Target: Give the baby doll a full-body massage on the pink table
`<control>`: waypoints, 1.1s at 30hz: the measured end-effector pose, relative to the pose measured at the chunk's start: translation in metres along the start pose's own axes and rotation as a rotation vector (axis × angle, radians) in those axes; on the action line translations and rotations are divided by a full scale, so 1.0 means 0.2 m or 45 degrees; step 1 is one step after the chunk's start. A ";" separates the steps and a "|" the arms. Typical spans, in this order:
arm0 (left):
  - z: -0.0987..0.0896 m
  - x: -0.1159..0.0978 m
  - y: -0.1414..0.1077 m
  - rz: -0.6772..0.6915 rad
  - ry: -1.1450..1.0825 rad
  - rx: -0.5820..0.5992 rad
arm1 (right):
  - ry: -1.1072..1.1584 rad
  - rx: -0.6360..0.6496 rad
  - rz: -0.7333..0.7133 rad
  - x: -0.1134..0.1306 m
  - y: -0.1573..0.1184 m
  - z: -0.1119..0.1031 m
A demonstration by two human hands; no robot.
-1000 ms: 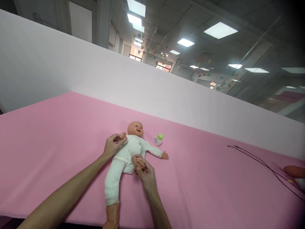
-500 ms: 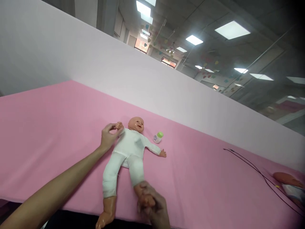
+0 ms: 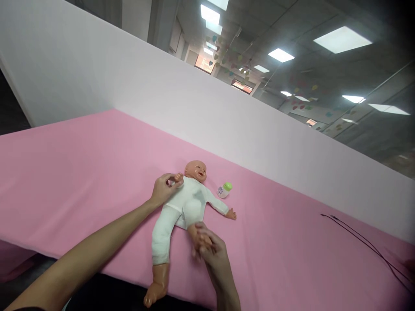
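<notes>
A baby doll (image 3: 184, 198) in a white top and trousers lies on its back on the pink-covered table (image 3: 285, 259), its head toward the white wall. My left hand (image 3: 165, 188) is closed round the doll's arm on the left side of the view, with the doll's small fist showing above my fingers. With my right hand (image 3: 212, 248) I grip the doll's lower leg near the foot, and that leg is bent up toward its belly. The doll's other leg lies straight, its foot at the table's front edge. Its other arm stretches out to the right, free.
A small bottle with a green cap (image 3: 225, 190) lies tilted beside the doll's outstretched arm. Thin black cables (image 3: 359, 237) run across the cover at the right. A white partition (image 3: 227, 125) rises along the table's back edge.
My right hand has pushed the doll's leg up toward its belly, bending it further. My left hand keeps its hold on the arm. The view has shifted slightly.
</notes>
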State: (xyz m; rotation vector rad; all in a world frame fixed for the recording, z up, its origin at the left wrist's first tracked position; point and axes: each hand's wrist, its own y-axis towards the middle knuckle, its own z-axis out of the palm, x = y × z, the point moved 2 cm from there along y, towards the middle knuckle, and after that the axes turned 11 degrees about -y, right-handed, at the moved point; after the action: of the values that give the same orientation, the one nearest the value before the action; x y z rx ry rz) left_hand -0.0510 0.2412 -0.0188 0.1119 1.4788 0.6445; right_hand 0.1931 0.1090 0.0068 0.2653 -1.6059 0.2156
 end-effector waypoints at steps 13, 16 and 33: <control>-0.07 -0.02 0.06 -0.046 -0.235 -0.393 | 0.219 0.014 -0.118 -0.10 -0.23 -0.10; 0.00 -0.06 -0.01 0.173 0.038 -0.088 | 0.130 -0.186 -0.059 0.04 -0.03 -0.10; -0.13 0.09 0.09 -0.271 -0.435 -0.605 | 0.041 -0.059 -0.129 -0.29 -0.26 -0.17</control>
State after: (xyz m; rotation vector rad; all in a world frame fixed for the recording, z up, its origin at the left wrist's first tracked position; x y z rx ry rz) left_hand -0.0815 0.2559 -0.0301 -0.2877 0.9645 0.7448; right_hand 0.2444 0.0723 -0.0508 0.3055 -1.5591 0.1040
